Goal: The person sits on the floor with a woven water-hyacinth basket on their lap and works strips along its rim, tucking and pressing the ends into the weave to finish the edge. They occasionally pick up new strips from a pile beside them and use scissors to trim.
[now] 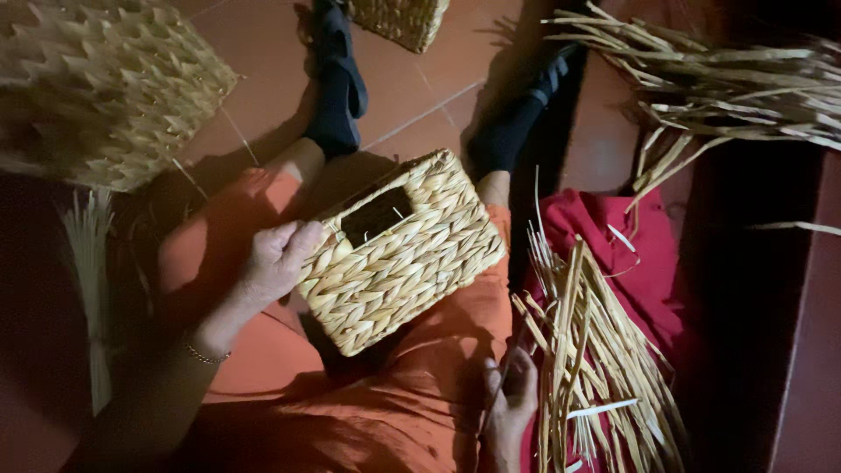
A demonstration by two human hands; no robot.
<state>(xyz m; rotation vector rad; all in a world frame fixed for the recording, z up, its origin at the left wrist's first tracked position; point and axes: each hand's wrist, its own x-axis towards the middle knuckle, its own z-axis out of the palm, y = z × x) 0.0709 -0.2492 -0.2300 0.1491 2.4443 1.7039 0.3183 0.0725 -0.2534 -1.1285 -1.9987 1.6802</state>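
A small rectangular woven straw basket (405, 254) with a dark handle slot lies tilted on my lap, over orange trousers. My left hand (279, 258) grips the basket's left end, fingers curled over its rim; a thin bracelet sits on the wrist. Low at the right, my right hand (511, 396) pinches a thin dry strand beside a bundle of flat straw strips (596, 368) that lies on a red cloth (635, 258). My feet in dark socks (337, 92) stretch out ahead.
A large woven basket (101, 88) stands at the top left, another basket (403, 19) at the top centre. A loose heap of dry straw (727, 79) fills the top right. A thin bundle of pale fibres (88, 263) lies on the red tile floor at left.
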